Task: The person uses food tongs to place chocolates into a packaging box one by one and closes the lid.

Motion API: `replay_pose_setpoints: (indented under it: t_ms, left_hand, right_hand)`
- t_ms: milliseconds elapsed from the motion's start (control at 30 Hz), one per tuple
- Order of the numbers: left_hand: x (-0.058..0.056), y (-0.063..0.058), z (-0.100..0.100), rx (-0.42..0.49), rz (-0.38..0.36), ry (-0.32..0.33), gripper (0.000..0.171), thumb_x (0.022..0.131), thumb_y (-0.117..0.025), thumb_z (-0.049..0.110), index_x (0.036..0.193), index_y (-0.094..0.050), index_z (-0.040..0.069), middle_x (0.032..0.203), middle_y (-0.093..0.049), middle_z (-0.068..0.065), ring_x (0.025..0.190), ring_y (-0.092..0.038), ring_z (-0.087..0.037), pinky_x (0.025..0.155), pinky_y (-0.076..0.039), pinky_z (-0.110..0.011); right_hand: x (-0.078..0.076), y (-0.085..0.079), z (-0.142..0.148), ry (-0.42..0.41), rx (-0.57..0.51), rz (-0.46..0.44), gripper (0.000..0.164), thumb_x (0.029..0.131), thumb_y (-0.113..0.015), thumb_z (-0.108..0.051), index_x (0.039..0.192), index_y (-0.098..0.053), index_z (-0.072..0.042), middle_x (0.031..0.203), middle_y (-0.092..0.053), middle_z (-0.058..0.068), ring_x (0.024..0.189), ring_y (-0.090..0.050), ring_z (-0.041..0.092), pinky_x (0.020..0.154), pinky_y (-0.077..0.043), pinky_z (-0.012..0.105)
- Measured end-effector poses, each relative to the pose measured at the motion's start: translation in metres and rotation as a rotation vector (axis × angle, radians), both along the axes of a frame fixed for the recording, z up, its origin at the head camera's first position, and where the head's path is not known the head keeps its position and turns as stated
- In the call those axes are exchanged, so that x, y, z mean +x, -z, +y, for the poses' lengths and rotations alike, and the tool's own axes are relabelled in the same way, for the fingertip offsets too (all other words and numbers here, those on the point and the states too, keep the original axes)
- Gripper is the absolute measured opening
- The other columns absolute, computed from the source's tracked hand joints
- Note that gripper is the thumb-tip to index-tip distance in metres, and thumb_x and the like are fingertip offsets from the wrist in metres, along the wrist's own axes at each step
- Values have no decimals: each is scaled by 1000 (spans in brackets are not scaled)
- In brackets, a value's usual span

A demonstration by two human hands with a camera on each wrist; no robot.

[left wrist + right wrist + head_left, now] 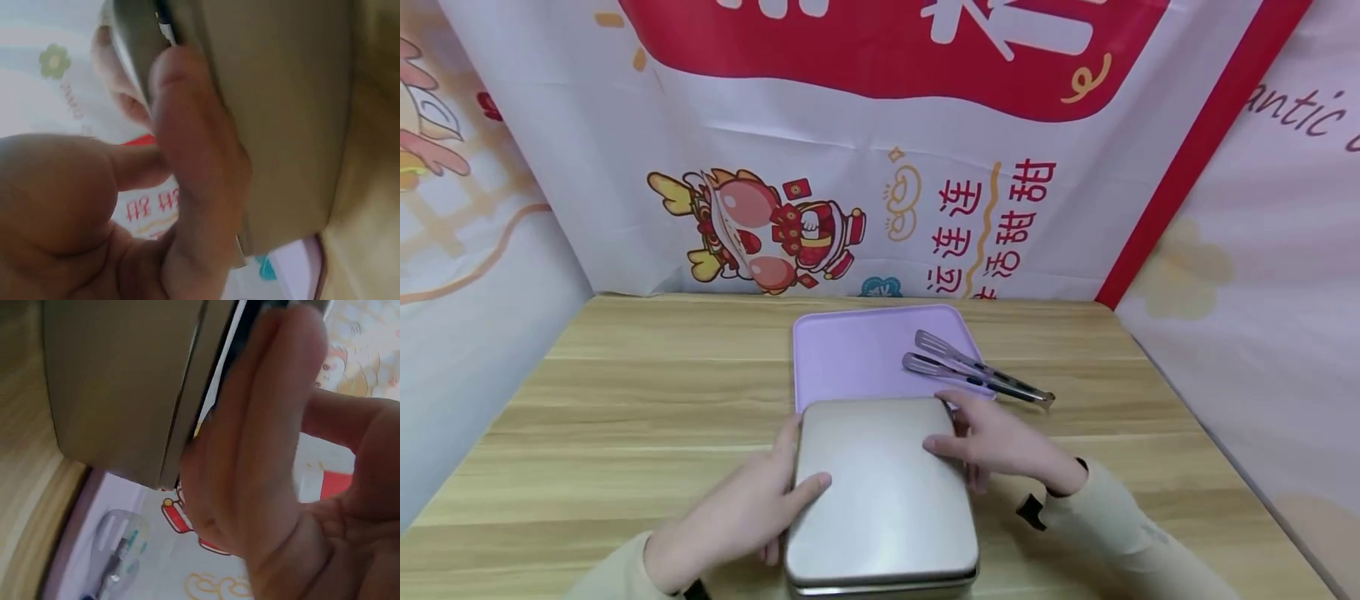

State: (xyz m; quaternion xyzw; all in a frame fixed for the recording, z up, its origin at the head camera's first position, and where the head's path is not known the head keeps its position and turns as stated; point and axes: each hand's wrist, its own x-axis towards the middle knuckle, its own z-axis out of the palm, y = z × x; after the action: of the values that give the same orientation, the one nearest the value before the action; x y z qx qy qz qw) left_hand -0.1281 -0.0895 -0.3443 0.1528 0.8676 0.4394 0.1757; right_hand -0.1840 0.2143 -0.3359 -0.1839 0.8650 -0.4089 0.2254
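Note:
A silver metal tin stands at the near middle of the table, its flat lid (880,492) facing up. My left hand (741,504) holds the lid's left side, thumb on top and fingers down along the edge. On the opposite side my right hand (1000,437) grips the lid's right edge, thumb on top. A dark gap shows between the lid and the tin's body (281,119) near the left fingertips. In the right wrist view, the right fingers (269,425) lie along the lid's edge beside the tin's wall. The tin's inside is hidden.
Behind the tin lies a light purple tray (850,350), partly covered by it in the head view. Metal tongs (985,371) with black handles rest across the tray's right edge. Printed cloths (820,133) hang around the back and sides of the wooden table (647,392).

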Motion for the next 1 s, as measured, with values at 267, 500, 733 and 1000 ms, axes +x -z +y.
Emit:
replay_pose_setpoints:
  t_ms: [267,500,733,1000]
  left_hand:
    - [10,10,5,-329,282,2,83,96,-48,52,153,-9,5,112,-62,-13,94,-59,-12,81,-47,-36]
    - [19,28,8,-509,639,108,77,98,-37,56,145,-31,-4,147,-21,-30,133,-28,-42,103,-29,-48]
    - [20,53,17,-520,1092,329,87,96,-26,66,139,-38,-8,146,-20,-34,133,-20,-50,103,-20,-59]
    - [20,64,19,-546,1268,389,86,95,-20,69,137,-38,-3,143,-31,-28,130,-30,-47,98,-23,-63]
  right_hand:
    - [13,5,3,-78,349,300,82,90,-57,-54,145,-32,2,95,-61,8,81,-62,18,69,-51,32]
    - [44,16,-2,-140,436,600,89,87,-50,-67,149,-29,-7,151,-21,15,135,-27,26,105,-27,39]
    - [73,42,-22,-174,510,786,77,99,-31,-58,149,-22,-1,156,-6,17,142,-4,30,108,-13,51]
    - [78,51,-26,-327,554,911,92,92,-28,-71,152,-13,-2,157,-4,14,142,-5,32,109,-4,51]
